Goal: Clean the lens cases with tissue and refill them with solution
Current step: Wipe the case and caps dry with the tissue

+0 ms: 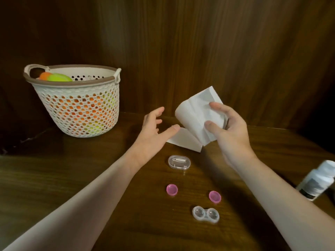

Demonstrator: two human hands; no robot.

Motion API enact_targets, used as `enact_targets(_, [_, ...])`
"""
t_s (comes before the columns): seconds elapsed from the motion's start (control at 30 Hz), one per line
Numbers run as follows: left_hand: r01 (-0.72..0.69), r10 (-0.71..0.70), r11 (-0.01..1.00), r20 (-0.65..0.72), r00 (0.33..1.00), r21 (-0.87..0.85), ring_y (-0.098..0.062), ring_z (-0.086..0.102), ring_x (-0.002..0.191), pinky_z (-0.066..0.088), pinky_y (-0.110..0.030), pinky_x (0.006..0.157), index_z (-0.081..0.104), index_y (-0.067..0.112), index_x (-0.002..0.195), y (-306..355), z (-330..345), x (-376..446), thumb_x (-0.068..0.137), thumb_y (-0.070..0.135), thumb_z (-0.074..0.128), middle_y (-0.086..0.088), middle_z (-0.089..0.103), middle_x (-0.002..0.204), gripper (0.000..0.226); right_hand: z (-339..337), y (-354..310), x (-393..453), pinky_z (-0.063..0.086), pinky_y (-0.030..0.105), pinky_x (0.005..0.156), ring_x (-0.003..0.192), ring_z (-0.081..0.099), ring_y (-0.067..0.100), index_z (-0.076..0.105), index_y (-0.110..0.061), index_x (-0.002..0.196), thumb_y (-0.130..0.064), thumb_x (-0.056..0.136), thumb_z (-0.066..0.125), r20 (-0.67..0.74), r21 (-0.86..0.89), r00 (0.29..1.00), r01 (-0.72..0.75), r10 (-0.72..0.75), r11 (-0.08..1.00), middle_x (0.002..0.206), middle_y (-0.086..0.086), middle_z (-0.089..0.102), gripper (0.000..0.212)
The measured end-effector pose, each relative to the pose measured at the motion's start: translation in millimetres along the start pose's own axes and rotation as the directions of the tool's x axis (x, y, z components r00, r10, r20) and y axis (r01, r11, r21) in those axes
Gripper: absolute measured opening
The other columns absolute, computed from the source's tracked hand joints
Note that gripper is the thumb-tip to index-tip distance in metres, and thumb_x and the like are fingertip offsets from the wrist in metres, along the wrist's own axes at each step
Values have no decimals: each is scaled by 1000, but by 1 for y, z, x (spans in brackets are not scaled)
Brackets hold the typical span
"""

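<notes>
My right hand point(228, 127) holds a white tissue point(195, 116) above the wooden table point(54, 178), thumb and fingers curled round it. The tissue's lower flap hangs down to the table. Just left of that flap, my left hand point(154, 129) hovers with its fingers spread and nothing in it. A clear two-well lens case point(205, 214) lies open near the front, with two pink caps point(171, 189) point(215, 196) loose beside it. A small clear oval box point(179, 162) sits between the hands and the caps. A solution bottle point(316, 180) lies tilted at the right edge.
A white perforated basket point(78, 102) with a brown rim stands at the back left, filled with orange and green balls. A dark wooden panel wall rises behind the table.
</notes>
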State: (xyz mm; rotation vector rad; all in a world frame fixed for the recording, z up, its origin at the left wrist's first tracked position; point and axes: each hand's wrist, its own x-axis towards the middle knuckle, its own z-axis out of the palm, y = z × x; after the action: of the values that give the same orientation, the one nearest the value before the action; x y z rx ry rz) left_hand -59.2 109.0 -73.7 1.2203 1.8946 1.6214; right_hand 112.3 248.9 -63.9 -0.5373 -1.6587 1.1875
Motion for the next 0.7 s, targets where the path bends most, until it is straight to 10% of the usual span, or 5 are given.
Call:
enact_targets(0.2, [-55,60,998,160,985,-33,-5,60,130,51,-33,113,45,37,151,47,-15,-57,92,39,80,14,58,146,68,-17,-59,-56,59,12,80,117,56,-15,46,-71,127,-15,85,89,166,-138,984,89,-66,986,123,-43,53,82])
enact_targets(0.33, [-107,114,993,184,976,-45,23,57,112,52,-2,77,50,53,130,60,-16,-88,90,42,82,31,59,129,53,-30,-82,-85,60,16,85,118,62,-8,36,-72,135,-19,83,92,253,-154,966,92,-50,984,126,-39,57,93])
enact_targets(0.53, [-134,134,991,228,964,-18,-4,73,112,65,-30,88,66,33,129,78,-20,-118,97,31,76,18,76,118,33,-46,-112,-114,53,4,71,115,54,-19,47,-68,127,-37,84,89,229,-270,970,142,-80,952,124,-45,54,68])
enact_targets(0.7, [-203,180,976,227,957,81,-8,71,113,65,-28,85,67,34,123,92,-15,-136,100,27,72,15,74,118,24,-66,-126,-133,54,38,101,120,67,10,69,-57,117,-84,86,55,276,-37,961,-9,19,999,125,-18,71,43])
